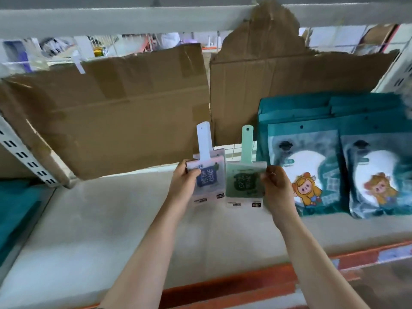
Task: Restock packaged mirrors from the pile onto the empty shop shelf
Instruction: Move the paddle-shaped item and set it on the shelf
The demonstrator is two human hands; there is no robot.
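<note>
Blue pkgd mirror (206, 181) & green pkgd mirror (244, 185), side by side, handles up, just above white shelf (107, 219)

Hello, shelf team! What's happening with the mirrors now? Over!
Left hand grips the white-handled mirror pack, right hand the green mirror pack. Both upright over the shelf. Teal packs close on the right.

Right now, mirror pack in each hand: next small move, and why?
Probably set both down on the bare shelf beside the teal packs: left hand grips the blue mirror pack, right hand the green mirror pack, and neither looks placed yet.
</note>
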